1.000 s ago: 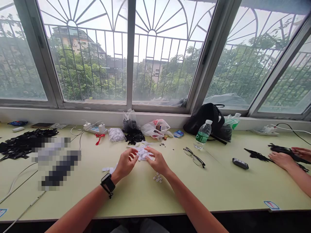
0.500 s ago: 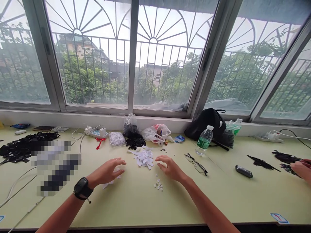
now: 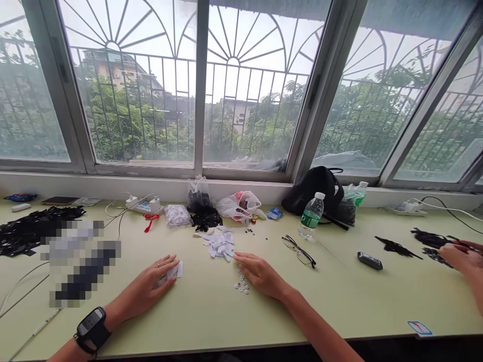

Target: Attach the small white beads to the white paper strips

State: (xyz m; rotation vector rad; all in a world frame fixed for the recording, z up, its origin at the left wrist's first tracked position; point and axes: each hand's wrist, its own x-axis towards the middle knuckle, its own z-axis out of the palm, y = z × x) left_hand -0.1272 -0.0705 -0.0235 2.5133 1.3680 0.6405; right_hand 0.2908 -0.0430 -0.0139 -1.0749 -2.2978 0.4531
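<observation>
Head view: my hands lay apart on the table [image 3: 211, 317]
Left hand [image 3: 145, 287]: over white tags [image 3: 173, 271], grip unclear
Right hand [image 3: 260, 275]: open, beside small white rings [image 3: 241, 286]

On the table [image 3: 332, 306], at 12 o'clock: a heap of tags [image 3: 218, 245]. Just behind the heap, a plastic bag [image 3: 238, 205] against the wall. Close by at 6 o'clock from the heap, small round pieces [image 3: 241, 285]. Farther off at 2 o'clock, glasses [image 3: 298, 251], then a water bottle [image 3: 311, 215] behind them, and a backpack [image 3: 313, 191] behind that. At 10 o'clock, a power strip [image 3: 143, 207] by the wall.
</observation>
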